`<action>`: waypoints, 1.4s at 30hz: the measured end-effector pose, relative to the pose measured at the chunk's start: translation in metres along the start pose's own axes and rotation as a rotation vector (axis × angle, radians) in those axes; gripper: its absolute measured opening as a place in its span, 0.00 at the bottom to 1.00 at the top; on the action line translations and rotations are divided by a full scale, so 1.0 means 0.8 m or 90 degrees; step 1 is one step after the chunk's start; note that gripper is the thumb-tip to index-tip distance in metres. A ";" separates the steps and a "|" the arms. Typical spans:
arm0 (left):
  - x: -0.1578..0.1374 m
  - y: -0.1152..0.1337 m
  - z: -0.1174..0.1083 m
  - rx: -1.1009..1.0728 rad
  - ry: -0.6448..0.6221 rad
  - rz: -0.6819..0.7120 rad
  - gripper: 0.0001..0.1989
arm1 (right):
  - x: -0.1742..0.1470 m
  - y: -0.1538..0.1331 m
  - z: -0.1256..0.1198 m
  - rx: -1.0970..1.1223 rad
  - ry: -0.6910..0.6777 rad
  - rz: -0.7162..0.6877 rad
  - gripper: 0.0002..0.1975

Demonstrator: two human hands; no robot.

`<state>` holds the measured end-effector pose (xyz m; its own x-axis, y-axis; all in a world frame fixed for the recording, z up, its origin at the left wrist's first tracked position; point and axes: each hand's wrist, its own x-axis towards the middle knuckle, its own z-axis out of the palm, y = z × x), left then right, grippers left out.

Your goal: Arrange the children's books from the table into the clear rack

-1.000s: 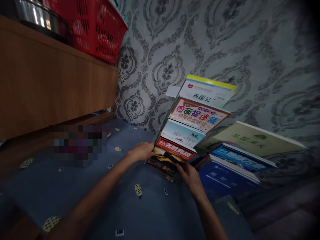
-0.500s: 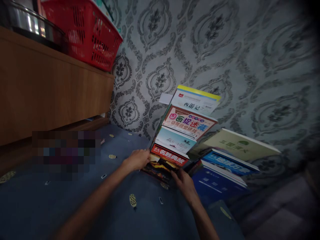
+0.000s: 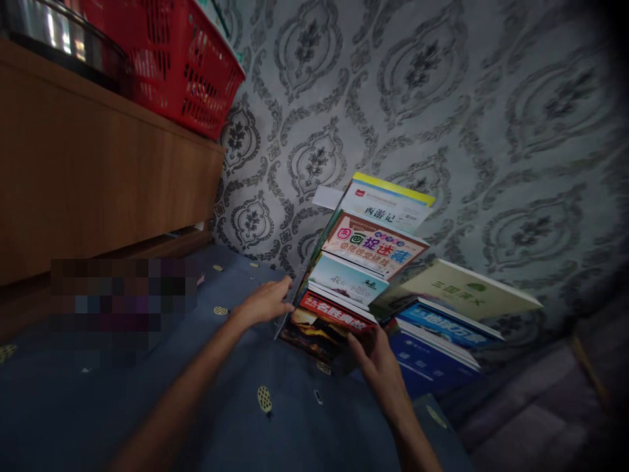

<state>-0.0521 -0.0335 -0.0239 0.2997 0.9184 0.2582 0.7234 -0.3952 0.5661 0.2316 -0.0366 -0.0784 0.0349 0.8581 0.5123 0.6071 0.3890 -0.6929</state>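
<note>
My left hand (image 3: pixel 265 303) is beside the left edge of a stepped row of upright books, its thumb and fingers apart, with nothing in it. The front book (image 3: pixel 322 328) has a red title band over a dark and golden picture. At its right edge is my right hand (image 3: pixel 381 367), thumb on the cover and fingers around the upper right corner. Behind it stand a pale blue book (image 3: pixel 348 280), a brown-bordered picture book (image 3: pixel 376 244) and a white book with a yellow top edge (image 3: pixel 388 204). The books' lower parts are partly hidden by one another.
On the right, a second row holds a dark blue book (image 3: pixel 427 360), a bright blue book (image 3: pixel 445 324) and a pale green book (image 3: pixel 462 288). A red basket (image 3: pixel 206 85) and metal pot (image 3: pixel 59 33) sit on the wooden cabinet (image 3: pixel 113 170). Patterned cloth (image 3: pixel 221 400) lies underneath.
My left hand has come off the front book's left edge and its fingers have spread. My right hand has moved slightly up and right along that book's right edge.
</note>
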 end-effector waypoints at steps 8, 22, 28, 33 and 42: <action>0.000 -0.001 0.000 -0.100 0.013 0.040 0.19 | -0.008 -0.016 0.002 0.103 0.093 -0.003 0.49; 0.009 0.015 0.034 -0.055 0.144 0.146 0.12 | -0.007 -0.035 0.016 0.177 0.030 -0.021 0.28; 0.011 0.021 0.036 -0.034 0.143 0.129 0.11 | -0.005 -0.030 0.020 0.106 0.049 -0.031 0.26; 0.011 0.025 0.037 -0.022 0.169 0.121 0.10 | -0.001 -0.030 0.022 0.085 0.060 -0.037 0.26; 0.015 0.018 0.042 0.017 0.191 0.121 0.06 | -0.008 -0.032 0.027 0.109 0.074 -0.030 0.23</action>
<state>-0.0169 -0.0279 -0.0390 0.2380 0.7809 0.5775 0.6895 -0.5546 0.4658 0.1989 -0.0445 -0.0750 0.1074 0.7966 0.5949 0.4662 0.4881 -0.7378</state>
